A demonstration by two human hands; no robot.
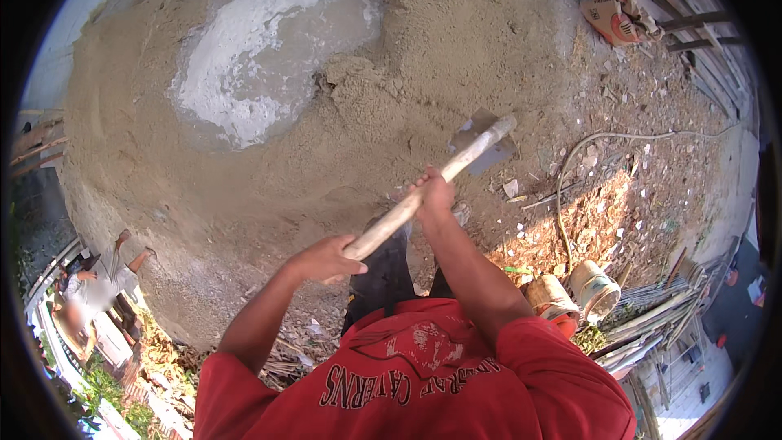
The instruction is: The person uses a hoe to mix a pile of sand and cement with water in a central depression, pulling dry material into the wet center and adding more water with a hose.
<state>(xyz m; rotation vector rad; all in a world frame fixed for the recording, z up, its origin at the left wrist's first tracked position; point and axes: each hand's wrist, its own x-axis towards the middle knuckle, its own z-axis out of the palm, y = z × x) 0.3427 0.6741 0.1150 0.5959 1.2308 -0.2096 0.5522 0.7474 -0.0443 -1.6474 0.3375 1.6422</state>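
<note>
A hoe with a pale wooden handle (pixel 395 218) slants across the middle of the view, from low left to upper right. Close to the handle's near end, my left hand (pixel 322 259) is wrapped round it. My right hand (pixel 435 193) grips it farther up, toward the head. The hoe's flat metal blade (pixel 491 155) is at the right edge of a big mound of sand (pixel 236 187); whether it touches the ground I cannot tell. Within the mound, a hollow holds greyish water (pixel 285 53) with white powder (pixel 213 73) round its left side.
A torn paper sack (pixel 611 19) lies at the far right by wooden planks (pixel 717 73). A hose (pixel 562 187) curves over rubble-strewn ground. Two buckets (pixel 595 290) (pixel 551 300) stand at my right near stacked poles (pixel 656 316). Another person (pixel 96 292) is at the left.
</note>
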